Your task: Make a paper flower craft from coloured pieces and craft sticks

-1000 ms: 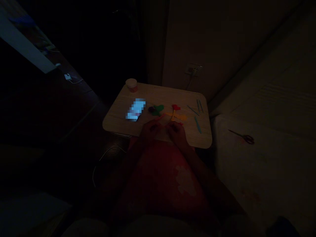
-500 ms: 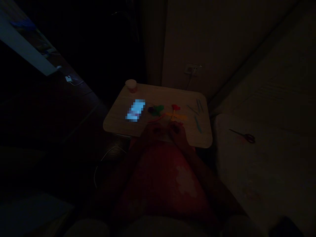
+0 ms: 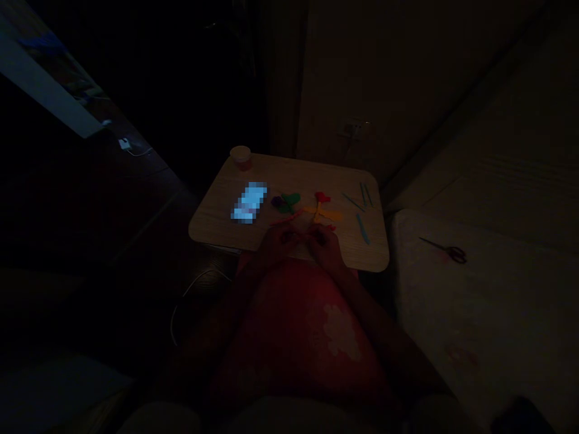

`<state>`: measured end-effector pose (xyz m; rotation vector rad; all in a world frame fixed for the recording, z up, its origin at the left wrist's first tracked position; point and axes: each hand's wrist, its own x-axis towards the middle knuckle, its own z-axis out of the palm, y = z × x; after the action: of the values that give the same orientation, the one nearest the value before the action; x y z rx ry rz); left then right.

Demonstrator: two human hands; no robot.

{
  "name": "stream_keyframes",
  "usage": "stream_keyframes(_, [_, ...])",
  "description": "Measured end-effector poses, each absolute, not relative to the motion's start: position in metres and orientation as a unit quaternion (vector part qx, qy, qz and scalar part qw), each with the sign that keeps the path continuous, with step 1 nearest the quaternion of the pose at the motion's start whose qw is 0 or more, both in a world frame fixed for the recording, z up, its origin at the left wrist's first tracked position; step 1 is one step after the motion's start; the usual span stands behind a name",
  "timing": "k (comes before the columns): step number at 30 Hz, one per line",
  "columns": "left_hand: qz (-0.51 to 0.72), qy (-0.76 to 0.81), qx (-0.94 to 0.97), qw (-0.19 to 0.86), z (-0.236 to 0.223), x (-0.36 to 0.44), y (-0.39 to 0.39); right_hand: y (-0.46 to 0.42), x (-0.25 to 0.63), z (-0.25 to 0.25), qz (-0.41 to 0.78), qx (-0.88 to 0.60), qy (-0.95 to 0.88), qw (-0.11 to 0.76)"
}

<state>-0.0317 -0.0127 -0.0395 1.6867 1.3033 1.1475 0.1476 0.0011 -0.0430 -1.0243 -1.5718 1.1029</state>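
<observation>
At the near edge of a small wooden-topped table (image 3: pixel 280 172), my left hand (image 3: pixel 279 241) and my right hand (image 3: pixel 324 244) meet with fingers curled and pinched together. Whatever they hold between them is too small and dark to make out. Just beyond them lie an orange piece of modelling clay (image 3: pixel 330 213) with a red blob of clay (image 3: pixel 322 197) at its top, and a thin red strip of clay (image 3: pixel 289 218). Farther left sit a green clay piece (image 3: pixel 290 201) and a dark purple clay lump (image 3: pixel 277 203).
A lit phone (image 3: pixel 249 202) lies on the table's left, with a paper cup (image 3: pixel 241 158) behind it. Blue-green modelling tools (image 3: pixel 362 229) lie at the right. Scissors (image 3: pixel 452 252) rest on a pale surface (image 3: pixel 497 301) beyond the table's right edge. A wall socket (image 3: pixel 355 128) is behind.
My hands have come closer, so their fingertips now meet. The clay pieces, phone and tools stay where they were.
</observation>
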Motion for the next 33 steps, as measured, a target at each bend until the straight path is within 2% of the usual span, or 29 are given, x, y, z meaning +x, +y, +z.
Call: stream_keyframes(33, [0.433, 0.504, 0.66, 0.352, -0.0376, -0.0338, -0.0144, 0.0005, 0.1465, -0.0408, 0.443, -0.424, -0.641, 0.461])
